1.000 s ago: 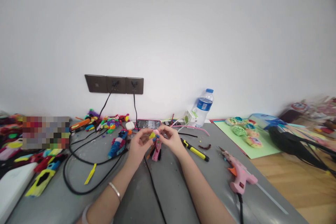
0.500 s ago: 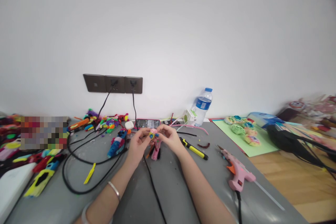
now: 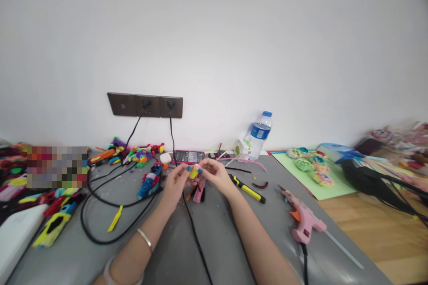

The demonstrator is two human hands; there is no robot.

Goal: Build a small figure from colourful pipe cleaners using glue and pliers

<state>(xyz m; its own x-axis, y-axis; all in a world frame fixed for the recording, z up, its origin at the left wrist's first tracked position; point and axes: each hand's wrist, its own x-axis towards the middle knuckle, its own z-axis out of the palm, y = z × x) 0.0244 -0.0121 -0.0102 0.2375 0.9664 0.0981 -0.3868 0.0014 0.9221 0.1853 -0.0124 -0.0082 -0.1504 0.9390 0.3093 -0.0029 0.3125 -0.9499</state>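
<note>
Between the fingertips of both hands is a small pink and yellow piece (image 3: 193, 173), its kind too small to make out. My left hand (image 3: 176, 181) pinches it from one side, and my right hand (image 3: 216, 177) closes on it from the other. Just below them a pink fuzzy figure (image 3: 199, 193) with dark and orange parts shows on the grey table (image 3: 220, 240); the hands partly cover it. To the left of my left hand lies a blue and dark red fuzzy figure (image 3: 150, 181). A yellow and black utility knife (image 3: 249, 189) rests right of my right hand.
A pink glue gun (image 3: 305, 223) lies on the right, its cord running toward me. Black cables (image 3: 87, 227) loop across the left side. A water bottle (image 3: 260, 136) and a phone (image 3: 189, 156) are by the wall. Green paper (image 3: 329, 191) holds several fabric-like flowers.
The fingers have turned the small piece slightly, and more of its yellow side shows now. Both hands stay in nearly the same place.
</note>
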